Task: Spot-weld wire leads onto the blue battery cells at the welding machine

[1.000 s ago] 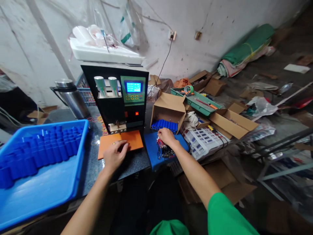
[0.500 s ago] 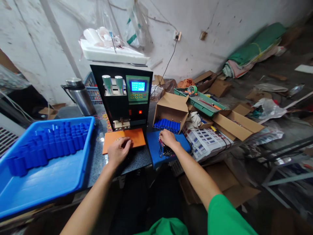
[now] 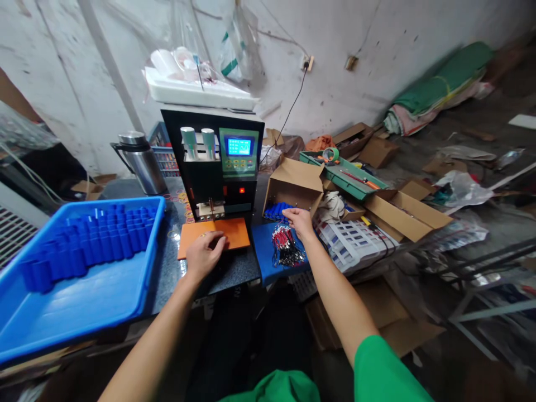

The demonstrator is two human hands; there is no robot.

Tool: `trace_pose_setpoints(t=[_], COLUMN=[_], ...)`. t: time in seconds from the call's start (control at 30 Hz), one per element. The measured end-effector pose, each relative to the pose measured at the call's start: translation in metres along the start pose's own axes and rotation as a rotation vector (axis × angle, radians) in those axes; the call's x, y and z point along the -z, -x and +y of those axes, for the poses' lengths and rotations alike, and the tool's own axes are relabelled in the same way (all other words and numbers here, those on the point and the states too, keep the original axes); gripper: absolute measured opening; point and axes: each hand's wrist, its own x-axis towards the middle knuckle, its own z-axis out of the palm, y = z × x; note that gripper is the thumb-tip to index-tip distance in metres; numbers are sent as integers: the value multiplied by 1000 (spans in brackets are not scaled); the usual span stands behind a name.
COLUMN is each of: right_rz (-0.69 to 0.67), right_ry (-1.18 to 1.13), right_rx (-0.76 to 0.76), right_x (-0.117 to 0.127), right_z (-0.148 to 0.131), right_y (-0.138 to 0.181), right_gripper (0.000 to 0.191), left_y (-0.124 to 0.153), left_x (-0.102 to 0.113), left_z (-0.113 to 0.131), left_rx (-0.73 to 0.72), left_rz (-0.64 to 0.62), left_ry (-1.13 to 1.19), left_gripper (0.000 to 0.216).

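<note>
My left hand (image 3: 204, 254) lies on an orange board (image 3: 237, 231) in front of a black machine (image 3: 192, 190) with a lit blue display. Its fingers are curled, and whatever is under them is hidden. To the right, my right hand (image 3: 299, 221) is raised with thumb and fingertips pinched together; anything between them is too small to make out. Below and left of it, a bundle of red and black wire leads (image 3: 288, 245) lies on a blue mat (image 3: 263, 240). Just behind that hand, an open cardboard box (image 3: 293, 181) holds blue cylindrical cells (image 3: 274, 211).
A large blue tray (image 3: 96, 301) at left holds many blue cylinders (image 3: 90, 243). A steel jug (image 3: 144, 164) stands behind it. Right of the box are a green tool tray (image 3: 347, 181), a white plastic crate (image 3: 352, 240) and more cardboard boxes (image 3: 402, 215).
My right hand has lifted off the wire leads and moved slightly right and away from me, uncovering the bundle. My left hand stays on the orange board. The view has shifted slightly.
</note>
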Motion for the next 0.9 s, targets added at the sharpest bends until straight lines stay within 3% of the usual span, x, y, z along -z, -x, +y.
trace_pose_setpoints(t=[0.27,0.4,0.6,0.73,0.9], right_rz=[-41,-122,-230,-260,-338], right_ry=[-182,-193,-250,-231,-57], right_rx=[28,4,-44,-38,101], right_x=[-26,-53,-95,-111,-120], right_z=[-19,-22,-15,-9,-2], right_y=[24,52,87,98,106], right_gripper=[34,30,29,30,31], left_y=[-2,10,32,36,36], left_x=[9,17,16,20,38], left_z=[8,27,55,54,40], left_rx=[74,148,160,280,369], left_rz=[-43,-62,-72,-32,-41], left_ry=[183,401,454,578,632], left_gripper=[33,38,30,30,32])
